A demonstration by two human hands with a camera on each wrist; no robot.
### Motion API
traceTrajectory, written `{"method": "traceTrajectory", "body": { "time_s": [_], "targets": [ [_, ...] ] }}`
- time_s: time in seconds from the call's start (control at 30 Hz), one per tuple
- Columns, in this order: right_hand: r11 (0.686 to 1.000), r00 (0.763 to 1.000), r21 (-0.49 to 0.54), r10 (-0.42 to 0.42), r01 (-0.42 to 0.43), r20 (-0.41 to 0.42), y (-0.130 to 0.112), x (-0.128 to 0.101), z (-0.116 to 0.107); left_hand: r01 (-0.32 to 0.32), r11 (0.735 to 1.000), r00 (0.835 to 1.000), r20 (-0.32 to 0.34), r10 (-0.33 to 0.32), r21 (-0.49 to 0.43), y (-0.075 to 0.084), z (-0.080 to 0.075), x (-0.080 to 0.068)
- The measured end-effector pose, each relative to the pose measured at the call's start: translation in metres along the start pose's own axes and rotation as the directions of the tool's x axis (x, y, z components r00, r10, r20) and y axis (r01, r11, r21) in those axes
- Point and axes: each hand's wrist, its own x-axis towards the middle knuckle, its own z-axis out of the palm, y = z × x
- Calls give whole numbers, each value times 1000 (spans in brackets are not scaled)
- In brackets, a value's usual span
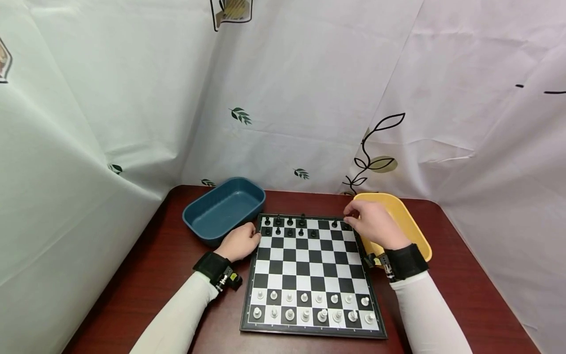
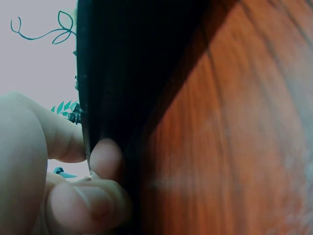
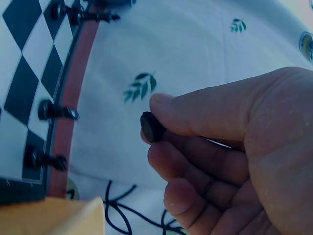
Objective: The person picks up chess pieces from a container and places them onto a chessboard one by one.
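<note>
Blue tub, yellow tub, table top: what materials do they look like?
Blue tub: likely moulded plastic; even colour, rounded corners, soft sheen. Yellow tub: looks the same, smooth rolled rim. Table top: reddish wood grain with a glossy finish; solid wood, veneer or laminate cannot be told.

A dark red wooden counter (image 1: 442, 275) carried everything. A chessboard (image 1: 309, 275) lay flat near the middle of it, reaching almost to the near edge. A blue tub (image 1: 223, 209) stood just beyond the chessboard's far left corner, close beside it. A yellow tub (image 1: 404, 221) stood by the chessboard's far right corner, along its right side.
</note>
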Motion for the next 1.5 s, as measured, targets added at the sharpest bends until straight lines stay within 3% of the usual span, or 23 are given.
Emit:
{"method": "traceTrajectory", "body": {
  "time_s": [0.63, 1.1, 1.5],
  "targets": [
    [999, 998, 27, 16, -18, 62, -10, 9, 57, 3, 1000, 1000, 1, -3, -5, 1, 0, 0],
    [998, 992, -53, 50, -44, 113, -13, 11, 74, -6, 1000, 1000, -8, 6, 9, 2, -1, -2],
    [998, 994, -46, 40, -35, 104, -9, 12, 80, -4, 1000, 1000, -5, 4, 18, 0, 0, -1]
  ]
}}
